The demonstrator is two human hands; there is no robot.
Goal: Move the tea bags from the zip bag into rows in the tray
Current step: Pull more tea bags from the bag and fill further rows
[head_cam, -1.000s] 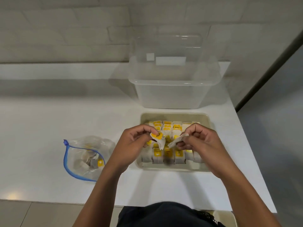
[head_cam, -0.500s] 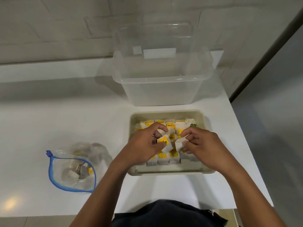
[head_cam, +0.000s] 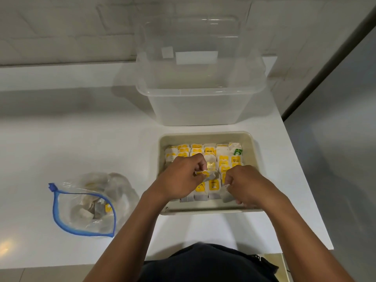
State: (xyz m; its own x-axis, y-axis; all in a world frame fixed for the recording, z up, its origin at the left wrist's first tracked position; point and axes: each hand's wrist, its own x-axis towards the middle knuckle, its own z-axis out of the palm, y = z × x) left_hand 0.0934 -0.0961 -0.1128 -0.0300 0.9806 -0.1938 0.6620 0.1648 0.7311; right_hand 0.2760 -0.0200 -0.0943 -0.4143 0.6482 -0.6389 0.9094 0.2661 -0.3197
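Tea bags (head_cam: 87, 208) left in zip bag (head_cam: 81, 202) at surface's left, most in tray (head_cam: 205, 136) rows at right edge. Left hand (head_cam: 183, 178) pinches one by its tag, right hand (head_cam: 246, 186) grips another (head_cam: 225, 195) over tray's near edge. Prob light, soft, tearable — hold w/ fingertips, no squeezing.

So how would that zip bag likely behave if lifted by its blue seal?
The zip bag would probably sag: its clear film lies crumpled. Likely light, with only a few tea bags inside. Its mouth gapes, so they might spill.

Dim, soft overhead light, faint shadows on the white counter (head_cam: 81, 139), wide-angle bending at edges, slight blur.
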